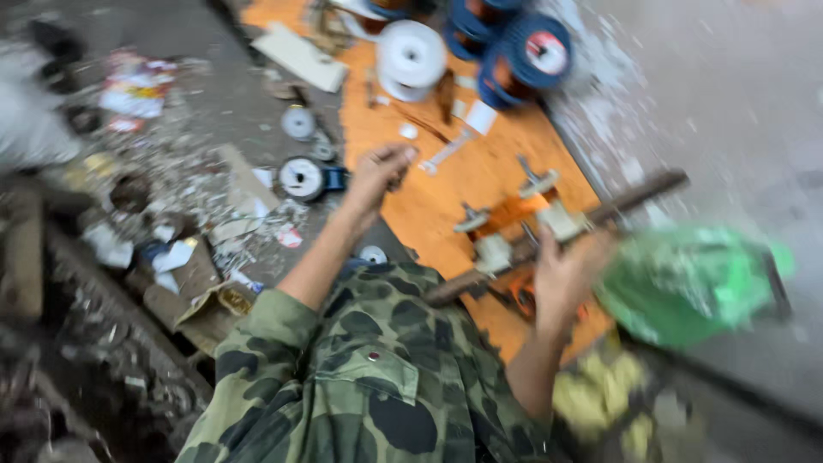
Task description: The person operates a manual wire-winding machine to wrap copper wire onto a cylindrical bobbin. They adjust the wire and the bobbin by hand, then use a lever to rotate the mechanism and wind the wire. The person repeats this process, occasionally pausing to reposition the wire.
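Note:
My left hand [380,174] is raised over the orange board [480,171], fingers curled on what looks like a small dark piece; blur hides what it is. My right hand [559,276] is closed on a long dark rod [639,193] that lies slantwise across the board. The rod carries an orange coil [514,210] between pale clamp pieces [495,250]. A green plastic bag [686,283] lies just right of that hand. My camouflage shirt [369,377] fills the lower middle.
A white spool [411,56] and blue spools of copper wire [523,51] stand at the board's far end. Two round white discs [302,177] lie left of the board among paper scraps and rubble [171,223]. Grey concrete floor [729,111] spreads right.

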{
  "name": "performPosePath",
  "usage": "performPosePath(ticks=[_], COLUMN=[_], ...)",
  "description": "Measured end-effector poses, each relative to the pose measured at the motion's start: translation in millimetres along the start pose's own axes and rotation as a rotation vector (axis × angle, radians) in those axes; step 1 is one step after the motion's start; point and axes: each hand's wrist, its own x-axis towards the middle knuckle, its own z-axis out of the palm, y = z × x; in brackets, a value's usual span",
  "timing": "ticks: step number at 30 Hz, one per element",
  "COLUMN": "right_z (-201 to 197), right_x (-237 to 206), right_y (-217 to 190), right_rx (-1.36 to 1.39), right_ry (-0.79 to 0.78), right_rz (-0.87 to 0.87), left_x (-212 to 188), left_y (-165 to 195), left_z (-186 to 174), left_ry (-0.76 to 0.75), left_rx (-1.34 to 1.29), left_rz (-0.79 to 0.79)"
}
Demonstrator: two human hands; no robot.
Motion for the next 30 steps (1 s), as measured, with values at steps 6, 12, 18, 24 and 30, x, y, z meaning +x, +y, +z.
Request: performPosePath(ticks=[6,12,18,24,30], right_z=[-68,-78,-66,-82,-88], right_x=[-26,-33,-48,-49,-47], right_y=[-69,-110,-89,-81,-77], right_rx=[0.69,0.991,1.14,0.93,0.956], right_ry=[0.001,-0.384,-0.42,-0.32,-0.316], right_rz=[-0.041,0.084,0.218,0.057,0.095], left_x=[-94,-136,-131,-117,-118], left_y=[-16,-31,-24,-24,-39], left_z=[21,49,52,61,71], left_ry=[-0.012,-0.244,-0.165,-0.271,-0.399], left_rx=[0.116,-0.09,-0.039,0.004,0.221], left_rz=[-0.133,0.016,-0.087,0.112,0.262])
